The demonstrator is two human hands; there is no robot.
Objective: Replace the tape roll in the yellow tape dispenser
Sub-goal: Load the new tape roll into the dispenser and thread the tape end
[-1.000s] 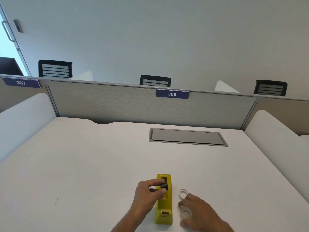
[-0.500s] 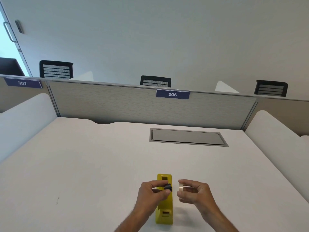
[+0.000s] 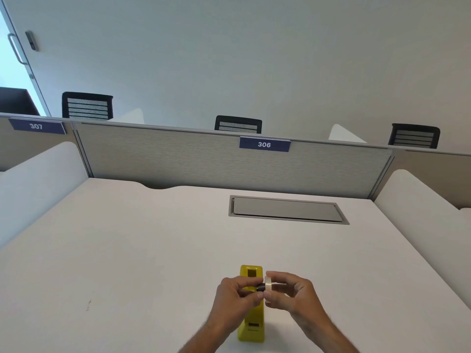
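The yellow tape dispenser (image 3: 251,327) stands on the white desk (image 3: 127,250) near the front edge, its long axis pointing away from me. Above it, my left hand (image 3: 234,299) pinches a small black spool hub (image 3: 260,287). My right hand (image 3: 290,293) holds a pale tape roll (image 3: 268,286) upright by its rim. The roll and the hub touch end to end between my hands. The dispenser's middle is hidden behind my left hand.
A grey cable hatch (image 3: 288,210) is set into the desk farther back. A grey partition with the sign 306 (image 3: 264,144) closes the far edge. White side panels (image 3: 418,200) flank the desk. Black chairs (image 3: 238,123) stand beyond.
My right hand picked the tape roll up off the desk and carried it left. It now meets the black hub, which my left hand has kept above the dispenser.
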